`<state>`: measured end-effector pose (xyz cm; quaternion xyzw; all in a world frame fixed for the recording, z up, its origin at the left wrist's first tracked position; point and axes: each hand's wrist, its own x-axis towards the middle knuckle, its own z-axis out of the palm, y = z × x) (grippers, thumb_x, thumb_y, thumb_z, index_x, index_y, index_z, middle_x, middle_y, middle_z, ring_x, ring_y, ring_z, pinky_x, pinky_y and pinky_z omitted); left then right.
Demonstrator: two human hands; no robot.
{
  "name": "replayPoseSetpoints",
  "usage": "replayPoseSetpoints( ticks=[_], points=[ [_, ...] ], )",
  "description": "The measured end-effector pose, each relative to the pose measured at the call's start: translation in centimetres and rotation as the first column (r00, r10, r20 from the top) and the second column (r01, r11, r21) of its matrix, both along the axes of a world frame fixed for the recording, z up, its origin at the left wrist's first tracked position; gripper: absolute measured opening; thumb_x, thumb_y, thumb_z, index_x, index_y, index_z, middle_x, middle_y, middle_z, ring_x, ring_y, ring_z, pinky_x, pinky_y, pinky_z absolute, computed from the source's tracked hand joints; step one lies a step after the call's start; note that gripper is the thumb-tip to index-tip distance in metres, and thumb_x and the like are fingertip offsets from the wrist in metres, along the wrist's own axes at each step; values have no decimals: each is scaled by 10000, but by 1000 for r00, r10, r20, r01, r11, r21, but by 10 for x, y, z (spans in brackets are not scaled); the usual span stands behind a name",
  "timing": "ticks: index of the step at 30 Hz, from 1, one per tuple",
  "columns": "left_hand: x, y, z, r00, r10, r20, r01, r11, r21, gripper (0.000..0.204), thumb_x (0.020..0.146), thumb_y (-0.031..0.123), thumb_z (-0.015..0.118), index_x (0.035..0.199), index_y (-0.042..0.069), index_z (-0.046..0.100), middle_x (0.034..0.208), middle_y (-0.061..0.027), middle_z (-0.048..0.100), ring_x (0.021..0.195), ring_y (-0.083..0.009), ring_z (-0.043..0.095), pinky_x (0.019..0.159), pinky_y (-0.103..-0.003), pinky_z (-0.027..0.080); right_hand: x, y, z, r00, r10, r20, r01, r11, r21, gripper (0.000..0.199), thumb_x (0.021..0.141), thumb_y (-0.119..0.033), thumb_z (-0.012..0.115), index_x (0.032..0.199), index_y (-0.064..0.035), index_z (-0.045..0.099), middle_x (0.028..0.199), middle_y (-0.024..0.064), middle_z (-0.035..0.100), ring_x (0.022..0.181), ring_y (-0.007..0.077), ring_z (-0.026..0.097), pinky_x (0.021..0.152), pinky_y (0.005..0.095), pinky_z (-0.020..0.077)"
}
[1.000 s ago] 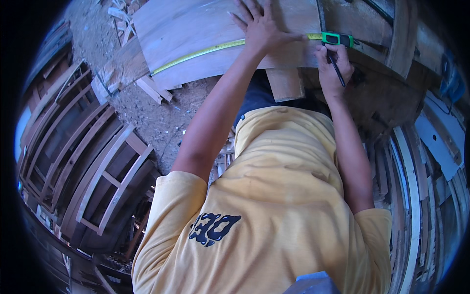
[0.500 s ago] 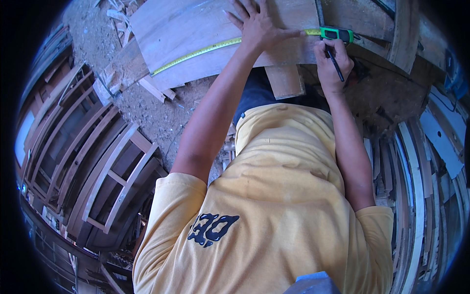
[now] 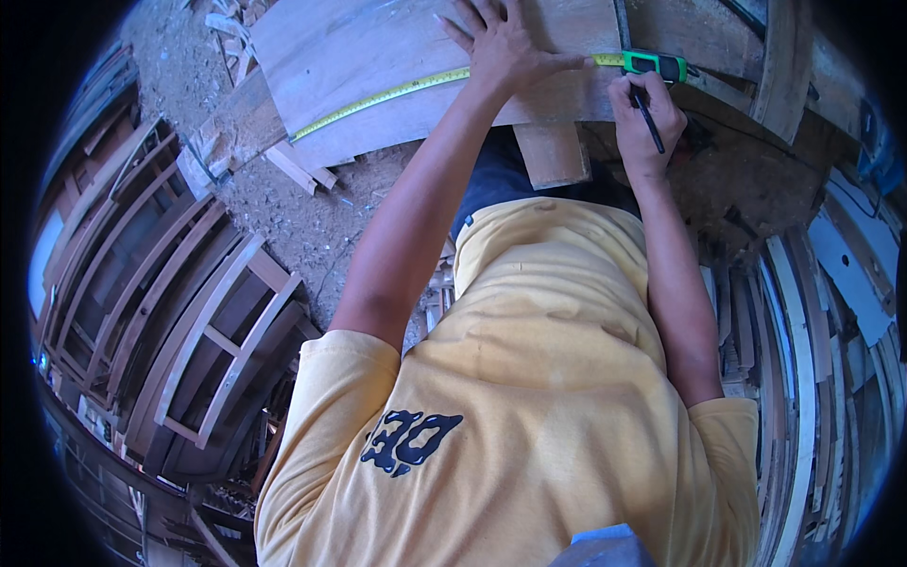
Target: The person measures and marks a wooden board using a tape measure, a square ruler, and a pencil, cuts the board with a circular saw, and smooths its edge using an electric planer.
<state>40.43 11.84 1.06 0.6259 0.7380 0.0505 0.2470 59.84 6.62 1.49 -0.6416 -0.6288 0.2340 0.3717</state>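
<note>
A yellow tape measure blade [image 3: 387, 93] lies stretched along a wooden board [image 3: 350, 47], running under my left forearm to its green and black case [image 3: 655, 65] at the board's right end. My left hand [image 3: 506, 55] is spread on the board, its fingers apart and its thumb reaching along the blade towards the case. Just below the case, my right hand [image 3: 648, 113] pinches a dark pen [image 3: 650, 121]. The pen's upper end sticks out towards me; its tip is hidden by my fingers at the board's near edge.
A short wooden piece [image 3: 551, 156] juts out beneath the board towards my lap. Offcuts [image 3: 295, 168] lie on the dusty floor at left. Wooden frames [image 3: 222, 340] are stacked at lower left, and long strips [image 3: 798, 378] at right. A blue tool [image 3: 881, 161] sits at far right.
The view has shifted very slightly. Both hands, the pen and the tape measure keep nearly the same places on the board.
</note>
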Motion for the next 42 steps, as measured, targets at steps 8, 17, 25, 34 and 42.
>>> replayPoseSetpoints(
  ticks=[8,17,25,34,42],
  points=[
    [3,2,2,1000,5,6,-5,1000,-25,1503,591,742,858,1677,197,-26,1667,-365,-120,1534,-579,-100,1183,-742,-5,2,2,4,1000,1,-6,-1,1000,8,135,855,-79,758,852,-51,626,661,147,637,612,347,686,566,390,536],
    [1,1,0,1000,3,-1,-3,1000,-20,1505,585,759,850,1677,191,-16,1669,-363,-115,1532,-584,-98,1177,-749,-8,-2,0,7,1000,-2,-23,1,1000,-31,129,863,-70,740,848,-48,613,628,142,607,582,338,670,555,383,528],
    [3,1,2,1000,8,13,-8,1000,-19,1499,586,736,861,1678,193,-11,1670,-366,-101,1534,-585,-82,1177,-752,-9,-1,1,8,1000,1,-3,-1,1000,-25,141,853,-65,746,843,-49,607,636,138,617,594,338,678,558,380,528],
    [-2,2,7,999,19,26,-18,1000,-10,1523,587,713,871,1672,198,-65,1666,-359,-141,1528,-593,-97,1185,-739,-14,9,-7,32,1000,21,5,-21,1000,7,23,903,-61,684,906,-50,665,745,136,670,678,331,702,624,402,554],
    [-126,-74,-19,898,437,53,-437,873,218,1108,881,597,723,1674,154,89,1687,-329,52,1569,-495,-7,1237,-643,18,57,47,58,977,130,169,-132,991,4,419,926,-357,776,1157,-13,712,1068,146,657,1001,301,683,880,398,545]
  ],
)
